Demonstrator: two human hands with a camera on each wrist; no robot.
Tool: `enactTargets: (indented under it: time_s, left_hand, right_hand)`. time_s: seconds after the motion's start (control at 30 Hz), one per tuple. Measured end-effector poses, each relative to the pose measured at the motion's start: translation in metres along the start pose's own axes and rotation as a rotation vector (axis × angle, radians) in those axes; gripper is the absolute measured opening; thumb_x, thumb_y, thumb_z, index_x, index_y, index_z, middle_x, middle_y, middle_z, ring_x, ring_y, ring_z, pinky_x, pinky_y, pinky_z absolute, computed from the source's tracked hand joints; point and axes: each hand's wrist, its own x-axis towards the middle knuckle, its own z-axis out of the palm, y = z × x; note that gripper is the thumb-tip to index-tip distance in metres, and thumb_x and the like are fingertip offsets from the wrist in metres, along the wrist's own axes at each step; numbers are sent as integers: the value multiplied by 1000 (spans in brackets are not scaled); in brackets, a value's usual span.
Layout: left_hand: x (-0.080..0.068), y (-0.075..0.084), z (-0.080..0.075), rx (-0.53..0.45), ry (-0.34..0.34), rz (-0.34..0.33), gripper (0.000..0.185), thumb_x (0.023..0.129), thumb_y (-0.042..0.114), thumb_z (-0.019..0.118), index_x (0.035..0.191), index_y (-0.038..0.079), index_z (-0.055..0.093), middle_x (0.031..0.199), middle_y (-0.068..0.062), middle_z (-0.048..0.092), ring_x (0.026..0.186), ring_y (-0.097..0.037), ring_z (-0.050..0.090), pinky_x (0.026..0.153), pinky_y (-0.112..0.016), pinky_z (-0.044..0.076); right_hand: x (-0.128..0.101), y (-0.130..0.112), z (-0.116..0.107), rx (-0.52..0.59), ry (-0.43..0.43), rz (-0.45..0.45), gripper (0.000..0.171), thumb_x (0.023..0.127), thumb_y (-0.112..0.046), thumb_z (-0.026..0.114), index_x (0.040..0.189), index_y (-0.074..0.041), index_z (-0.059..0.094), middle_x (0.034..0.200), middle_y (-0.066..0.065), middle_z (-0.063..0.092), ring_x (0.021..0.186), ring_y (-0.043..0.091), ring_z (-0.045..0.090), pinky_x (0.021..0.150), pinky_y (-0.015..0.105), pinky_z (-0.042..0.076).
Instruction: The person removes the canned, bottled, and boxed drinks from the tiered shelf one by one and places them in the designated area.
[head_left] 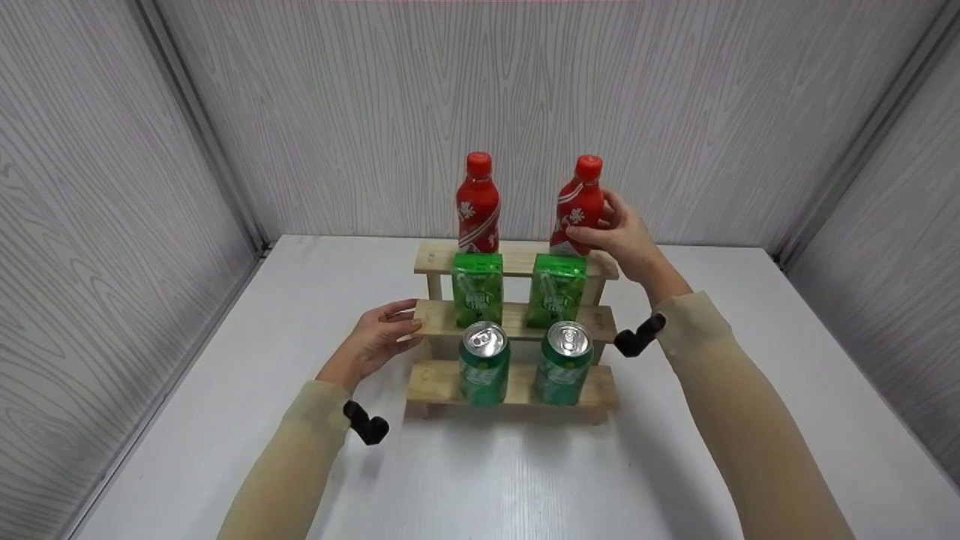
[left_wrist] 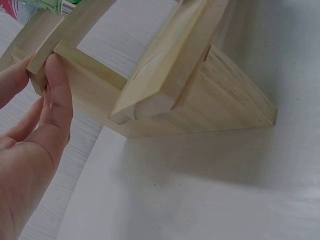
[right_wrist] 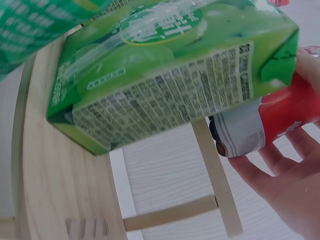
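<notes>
A three-step wooden shelf (head_left: 517, 375) stands on the white table. My left hand (head_left: 381, 336) pinches the left end of its middle board (left_wrist: 42, 62) between thumb and fingers. At the top right, my right hand (head_left: 628, 238) grips a red drink bottle (head_left: 579, 206) around its side; the bottle leans slightly and its base shows near the top board in the right wrist view. Another red bottle (head_left: 478, 206) stands upright on the top board's left. Two green juice boxes, left (head_left: 478, 292) and right (head_left: 556, 292), stand on the middle board.
Two green soda cans, left (head_left: 484, 371) and right (head_left: 564, 371), stand on the lowest board, in front of the juice boxes. A pale wood-grain wall (head_left: 360, 127) rises behind the table (head_left: 315, 300), with side walls left and right.
</notes>
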Motion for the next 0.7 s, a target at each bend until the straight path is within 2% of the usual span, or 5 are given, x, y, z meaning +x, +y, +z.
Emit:
enactTargets:
  time_s: [0.3,0.57,0.7]
  left_hand:
    - [3,0,-1,6,6,-2,59,82,-6,65,135,0,41,122,-16,50,96,-22,60,76,-33,50]
    - [3,1,0,-19,-4,2,58,82,-7,64,135,1,41,118,-15,52,93,-22,60,75,-32,51]
    - [4,0,0,-2,-9,5,59,82,-6,65,136,0,40,121,-16,50,95,-22,59,76,-33,51]
  right_hand:
    - [-12,-6,-20,28,37,57,81,77,-18,78,143,-18,31,136,11,45,123,28,44,97,47,38]
    - [-27,-11,-40,13,54,43,77,79,-16,76,142,-19,32,136,12,45,123,30,43,98,47,37]
    - [-37,-11,-49,31,55,37,74,80,-13,75,141,-19,34,135,12,45,123,29,43,97,43,40]
